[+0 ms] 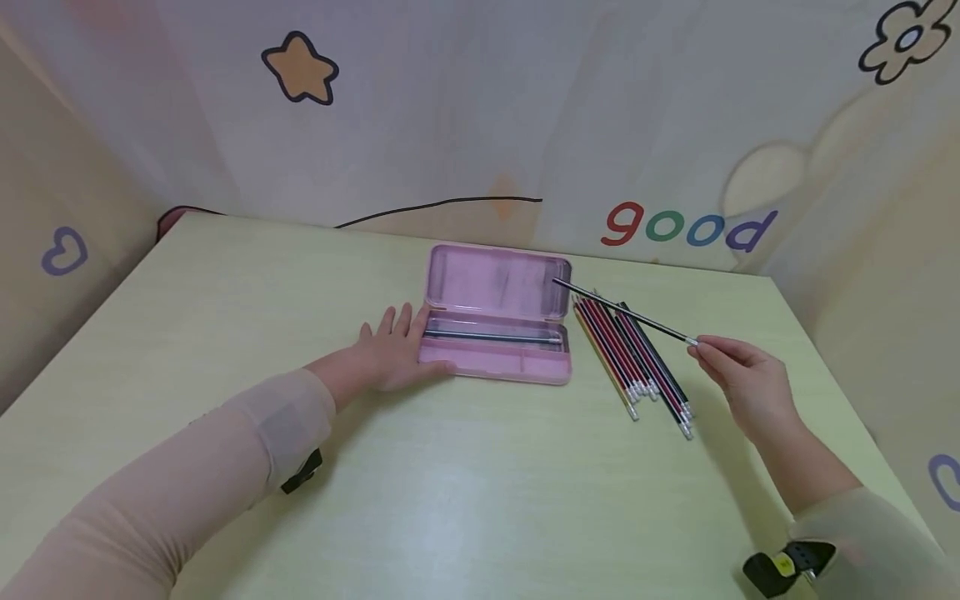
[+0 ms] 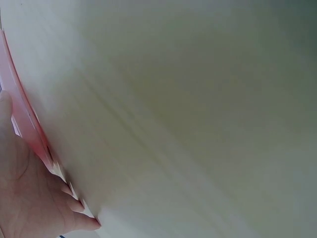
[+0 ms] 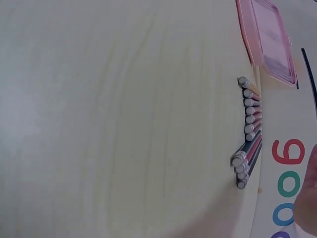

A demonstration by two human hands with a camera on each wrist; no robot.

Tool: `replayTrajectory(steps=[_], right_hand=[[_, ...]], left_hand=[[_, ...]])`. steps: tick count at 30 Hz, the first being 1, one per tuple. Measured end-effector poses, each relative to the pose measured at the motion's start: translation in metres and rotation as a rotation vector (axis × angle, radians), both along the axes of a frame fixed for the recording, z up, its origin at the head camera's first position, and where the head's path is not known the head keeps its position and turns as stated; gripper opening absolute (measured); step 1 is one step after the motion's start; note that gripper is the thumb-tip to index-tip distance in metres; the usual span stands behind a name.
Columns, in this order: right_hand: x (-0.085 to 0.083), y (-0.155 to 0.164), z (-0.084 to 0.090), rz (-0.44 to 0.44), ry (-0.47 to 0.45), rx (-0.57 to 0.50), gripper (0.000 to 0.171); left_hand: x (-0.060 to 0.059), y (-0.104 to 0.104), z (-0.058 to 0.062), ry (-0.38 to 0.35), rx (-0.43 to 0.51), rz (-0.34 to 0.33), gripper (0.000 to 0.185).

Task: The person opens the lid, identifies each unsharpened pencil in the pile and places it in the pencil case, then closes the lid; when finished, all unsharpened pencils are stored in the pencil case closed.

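Note:
A pink pencil case (image 1: pixel 480 360) lies on the table with its lid raised toward the wall. Inside its base a dark pencil (image 1: pixel 491 337) lies lengthwise. My left hand (image 1: pixel 390 357) rests at the case's left end, fingers spread and thumb along the front edge. In my right hand (image 1: pixel 746 383) a dark pencil (image 1: pixel 626 312) is pinched near its white-tipped end. Its other end points left, over the lid's right side in the head view. Below it, a bunch of pencils (image 1: pixel 626 354) in red, black and yellow lies right of the case.
The pale table (image 1: pixel 450 500) meets a printed cloth wall (image 1: pixel 420 125) close behind the case. Coloured letters (image 1: pixel 690 227) are printed on that wall. In the right wrist view, the bunched pencils' white ends (image 3: pixel 249 110) face the camera.

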State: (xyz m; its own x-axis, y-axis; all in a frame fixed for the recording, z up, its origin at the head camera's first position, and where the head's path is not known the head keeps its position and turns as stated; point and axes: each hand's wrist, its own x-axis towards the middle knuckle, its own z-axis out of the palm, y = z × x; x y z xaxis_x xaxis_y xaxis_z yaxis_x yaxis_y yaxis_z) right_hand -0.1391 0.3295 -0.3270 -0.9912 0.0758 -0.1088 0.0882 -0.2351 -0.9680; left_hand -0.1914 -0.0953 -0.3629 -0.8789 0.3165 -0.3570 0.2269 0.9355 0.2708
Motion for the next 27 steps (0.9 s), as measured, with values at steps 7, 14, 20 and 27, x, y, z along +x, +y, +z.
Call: replayTrajectory(steps=[7, 14, 20, 27], right_hand=[[-0.014, -0.019, -0.004, 0.077, -0.046, 0.263, 0.023], [-0.027, -0.042, -0.004, 0.176, -0.097, 0.545, 0.051], [-0.037, -0.06, -0.005, 0.208, -0.093, 0.649, 0.049], [-0.048, -0.077, -0.005, 0.211, -0.12, 0.729, 0.04]], left_hand=[[-0.001, 0.002, -0.001, -0.005, -0.001, -0.003, 0.105], [-0.003, 0.0, -0.001, 0.005, -0.013, -0.001, 0.105], [0.0, 0.0, 0.002, 0.009, -0.009, -0.009, 0.105], [-0.001, 0.0, 0.001, 0.012, -0.01, -0.012, 0.105]])
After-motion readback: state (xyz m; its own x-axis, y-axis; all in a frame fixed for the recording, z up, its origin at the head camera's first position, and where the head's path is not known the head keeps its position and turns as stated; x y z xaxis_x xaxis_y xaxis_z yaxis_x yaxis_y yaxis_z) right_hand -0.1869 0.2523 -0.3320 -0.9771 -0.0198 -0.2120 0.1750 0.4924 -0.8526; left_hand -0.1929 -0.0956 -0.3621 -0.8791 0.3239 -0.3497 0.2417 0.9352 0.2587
